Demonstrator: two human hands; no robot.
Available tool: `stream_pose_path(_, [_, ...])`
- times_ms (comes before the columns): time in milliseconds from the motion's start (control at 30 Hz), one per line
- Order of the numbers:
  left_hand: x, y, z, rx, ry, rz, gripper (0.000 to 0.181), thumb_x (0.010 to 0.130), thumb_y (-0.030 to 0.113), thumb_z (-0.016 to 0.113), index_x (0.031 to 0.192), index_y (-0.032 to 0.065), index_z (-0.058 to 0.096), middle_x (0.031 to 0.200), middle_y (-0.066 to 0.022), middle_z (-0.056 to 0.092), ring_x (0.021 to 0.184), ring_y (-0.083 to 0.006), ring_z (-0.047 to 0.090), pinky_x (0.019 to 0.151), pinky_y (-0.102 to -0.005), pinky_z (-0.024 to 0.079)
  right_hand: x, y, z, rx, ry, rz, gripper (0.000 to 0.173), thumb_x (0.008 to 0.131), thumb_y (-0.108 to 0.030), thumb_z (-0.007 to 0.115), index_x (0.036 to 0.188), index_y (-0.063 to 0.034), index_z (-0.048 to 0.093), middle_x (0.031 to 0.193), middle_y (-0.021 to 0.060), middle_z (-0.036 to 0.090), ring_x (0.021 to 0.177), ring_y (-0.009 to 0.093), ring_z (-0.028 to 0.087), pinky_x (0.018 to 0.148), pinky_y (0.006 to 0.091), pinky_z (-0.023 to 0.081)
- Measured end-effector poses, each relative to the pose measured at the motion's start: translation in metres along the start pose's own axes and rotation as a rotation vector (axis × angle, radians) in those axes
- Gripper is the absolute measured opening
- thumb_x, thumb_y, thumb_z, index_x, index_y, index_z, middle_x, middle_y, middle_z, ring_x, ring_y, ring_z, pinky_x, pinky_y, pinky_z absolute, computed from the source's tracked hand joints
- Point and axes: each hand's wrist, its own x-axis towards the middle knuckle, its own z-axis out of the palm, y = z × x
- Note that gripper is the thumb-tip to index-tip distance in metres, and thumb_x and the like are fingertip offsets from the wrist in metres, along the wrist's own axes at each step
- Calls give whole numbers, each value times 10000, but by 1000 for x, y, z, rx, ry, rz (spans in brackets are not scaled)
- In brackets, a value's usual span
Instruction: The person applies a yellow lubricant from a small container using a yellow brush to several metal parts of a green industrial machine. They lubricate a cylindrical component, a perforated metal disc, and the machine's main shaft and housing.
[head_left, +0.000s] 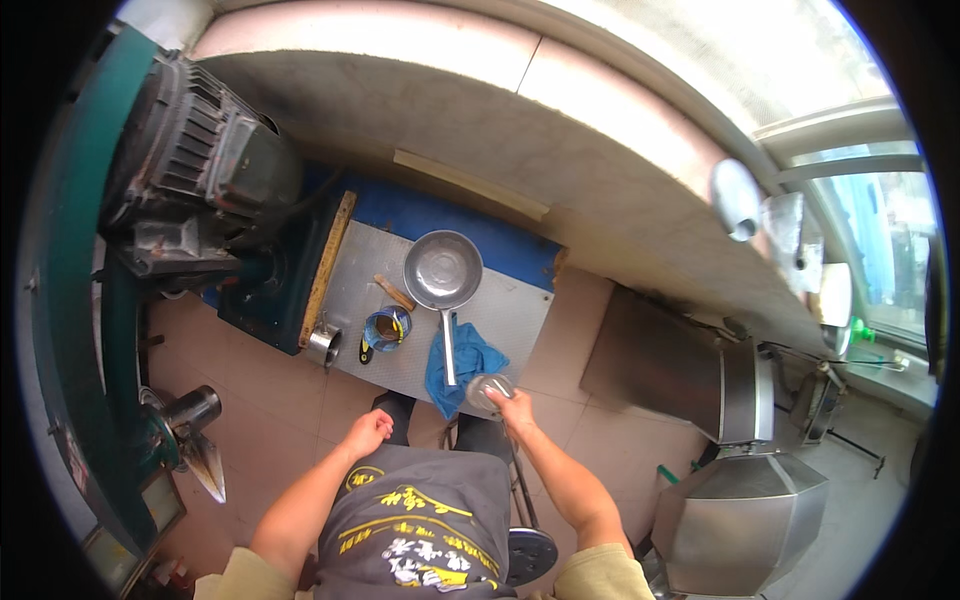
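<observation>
My right hand (515, 407) grips a small round container (486, 384), clear or shiny, at the table's near edge, with the thumb across it. My left hand (369, 433) is curled above my lap, with nothing visible in it. Beside the container lies a crumpled blue cloth (469, 352). A metal frying pan (442, 270) rests on the grey patterned tabletop (517, 315), its handle lying over the cloth and pointing towards me. Left of the pan are an open tin can (388, 328) with brown contents, a wooden stick or handle (394, 292) and a black-and-yellow tool (366, 350).
A green machine (270, 300) with a large motor (240, 165) stands left, and a metal cylinder (325, 345) sits near its base. A wooden strip (327, 270) edges the tabletop. Stainless steel equipment (735, 517) stands right. A round stool (531, 555) is beside me.
</observation>
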Motion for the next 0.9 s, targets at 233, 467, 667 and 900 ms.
stream_pose_path(233, [20,-52,3,191,-65,-46,130,936,103,616,1036,23,639,905,-122,711,871,-239,698,790,-373,544,77,43,65,-585,92,-173,394,817,-291,861,1011,33,750,892,110,764,725,138,715,630,318,579])
stream_pose_path(467, [79,-39,31,197,-71,71,166,919,126,630,1043,16,636,946,-161,712,894,-321,695,818,-412,545,67,23,7,-186,-22,-104,358,887,-260,805,979,75,720,857,156,749,723,145,728,588,292,609])
stream_pose_path(667, [127,-19,67,89,84,-6,330,843,121,720,1126,9,594,958,-138,700,879,-271,698,825,-386,559,85,5,1,-991,286,-288,617,779,-394,854,1177,-37,545,1050,186,680,978,427,669,840,508,542])
stream_pose_path(900, [130,11,103,212,315,32,396,815,44,728,1173,19,561,1047,-140,618,827,-264,666,796,-384,560,82,-7,20,-1061,319,-413,685,734,-348,882,1194,-19,497,1122,180,574,972,398,672,793,473,576])
